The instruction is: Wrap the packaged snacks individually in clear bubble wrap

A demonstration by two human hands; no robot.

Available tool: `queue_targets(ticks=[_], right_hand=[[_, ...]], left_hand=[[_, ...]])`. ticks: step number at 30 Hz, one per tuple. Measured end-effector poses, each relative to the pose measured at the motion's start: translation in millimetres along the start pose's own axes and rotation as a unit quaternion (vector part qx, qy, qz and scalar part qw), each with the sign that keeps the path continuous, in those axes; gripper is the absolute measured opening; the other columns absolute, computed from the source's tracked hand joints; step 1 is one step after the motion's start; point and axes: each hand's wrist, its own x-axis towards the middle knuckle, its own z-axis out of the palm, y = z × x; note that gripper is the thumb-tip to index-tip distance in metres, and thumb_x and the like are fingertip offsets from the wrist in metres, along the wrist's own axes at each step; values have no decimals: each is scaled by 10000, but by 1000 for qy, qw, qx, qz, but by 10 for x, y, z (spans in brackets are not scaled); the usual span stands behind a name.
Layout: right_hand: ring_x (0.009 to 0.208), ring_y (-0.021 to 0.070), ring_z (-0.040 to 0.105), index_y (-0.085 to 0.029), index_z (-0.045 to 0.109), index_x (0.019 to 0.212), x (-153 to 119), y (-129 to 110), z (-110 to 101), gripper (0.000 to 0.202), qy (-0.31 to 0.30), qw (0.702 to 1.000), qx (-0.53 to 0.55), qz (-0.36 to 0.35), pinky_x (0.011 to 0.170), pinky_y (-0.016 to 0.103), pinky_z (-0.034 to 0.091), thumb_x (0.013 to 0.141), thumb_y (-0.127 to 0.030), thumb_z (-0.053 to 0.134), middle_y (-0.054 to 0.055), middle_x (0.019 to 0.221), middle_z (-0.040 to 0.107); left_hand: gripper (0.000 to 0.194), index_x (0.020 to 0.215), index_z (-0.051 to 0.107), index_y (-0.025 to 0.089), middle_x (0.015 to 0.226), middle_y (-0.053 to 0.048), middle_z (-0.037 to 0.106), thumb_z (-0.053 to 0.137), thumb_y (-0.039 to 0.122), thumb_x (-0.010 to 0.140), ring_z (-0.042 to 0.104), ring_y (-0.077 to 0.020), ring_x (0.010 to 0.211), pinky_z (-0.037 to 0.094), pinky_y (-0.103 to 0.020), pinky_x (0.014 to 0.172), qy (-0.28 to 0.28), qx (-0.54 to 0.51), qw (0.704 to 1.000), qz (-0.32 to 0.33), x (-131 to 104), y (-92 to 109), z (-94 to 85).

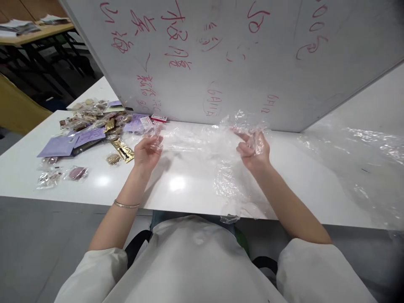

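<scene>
A clear plastic bag (195, 141) is stretched above the white table between my two hands. My left hand (148, 151) grips its left end, fingers closed on the thin film. At the other end, my right hand (254, 149) is closed on the crinkled plastic, its index finger pointing left. More crumpled clear film (229, 181) hangs below my right hand towards the table's front edge. To the left of my left hand lie a gold packet (123, 150) and a small wrapped brown item (113, 158).
A whiteboard (195, 63) with red writing stands behind my hands. Wrapped packets and purple pouches (59, 146) are piled at the left of the table (189, 195). A large clear plastic sheet (356, 168) spreads over the right side. Another table (47, 33) with papers stands at the back left.
</scene>
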Motion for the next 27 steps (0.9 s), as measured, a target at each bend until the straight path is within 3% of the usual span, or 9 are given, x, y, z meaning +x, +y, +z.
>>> queue_targets(ticks=[6, 8, 10, 12, 14, 17, 19, 24, 27], right_hand=[[372, 33, 285, -233, 391, 725, 432, -198, 56, 294, 192, 971, 144, -19, 313, 164, 326, 1009, -241, 316, -27, 1026, 711], [428, 28, 424, -233, 387, 719, 483, -123, 32, 305, 236, 959, 159, 0, 391, 130, 436, 988, -139, 280, -20, 907, 686], [577, 55, 587, -238, 383, 701, 452, 12, -6, 298, 229, 963, 142, 28, 577, 174, 577, 972, -127, 328, -9, 792, 637], [755, 100, 671, -243, 351, 656, 306, 173, -16, 315, 182, 976, 113, 46, 797, 271, 621, 954, -183, 431, 0, 749, 610], [935, 146, 686, -244, 340, 613, 38, 320, 41, 354, 92, 989, 93, 68, 965, 336, 572, 921, -265, 514, 25, 811, 641], [1232, 226, 581, -247, 500, 612, -468, 460, 222, 284, -64, 986, 67, 142, 1128, 434, 434, 871, -354, 545, 53, 1073, 689], [1363, 259, 460, -256, 623, 659, -717, 494, 309, 213, -153, 975, -7, 162, 1204, 479, 297, 836, -352, 558, 24, 1202, 669], [1438, 298, 315, -261, 751, 818, -642, 527, 144, 245, -425, 890, -138, 93, 1208, 499, 200, 700, -284, 537, 10, 1312, 611], [1393, 285, 349, -227, 701, 725, -517, 546, 72, 220, -443, 868, -213, 72, 1160, 493, 264, 741, -248, 482, 52, 1244, 616]], left_hand=[[218, 642, 480, 189, 574, 70, 520, 694, 164, 680, 505, -46, 429, 222, -152, 306, 70, 18, 997, -22, -125, 46, -176], [314, 629, 465, 194, 576, 52, 517, 711, 349, 750, 507, -60, 435, 273, -154, 314, 45, 13, 998, -38, -210, 68, -283], [390, 682, 530, 197, 756, -24, 641, 632, 555, 800, 659, -134, 651, 469, -194, 441, -13, 12, 1000, -24, -309, 78, -367], [437, 826, 613, 209, 1078, -89, 679, 567, 644, 817, 688, -237, 1008, 592, -317, 726, -88, 65, 993, 45, -427, 37, -380], [424, 1017, 631, 241, 1311, -102, 599, 623, 609, 806, 572, -293, 1250, 523, -434, 981, -172, 209, 951, 151, -562, -80, -301], [607, 1322, 505, 264, 1475, -136, 458, 721, 475, 795, 417, -324, 1392, 365, -512, 1135, -259, 467, 791, 298, -742, -340, -78], [616, 1419, 405, 250, 1478, -160, 437, 655, 397, 876, 406, -321, 1394, 353, -506, 1138, -250, 540, 714, 369, -804, -479, 56], [244, 1213, 523, 246, 1218, -111, 565, 461, 207, 981, 562, -236, 1185, 482, -400, 988, -167, 511, 708, 458, -765, -480, 146], [392, 1235, 458, 227, 1205, -115, 519, 634, 309, 894, 536, -254, 1162, 490, -431, 965, -153, 497, 702, 487, -725, -428, 143]])
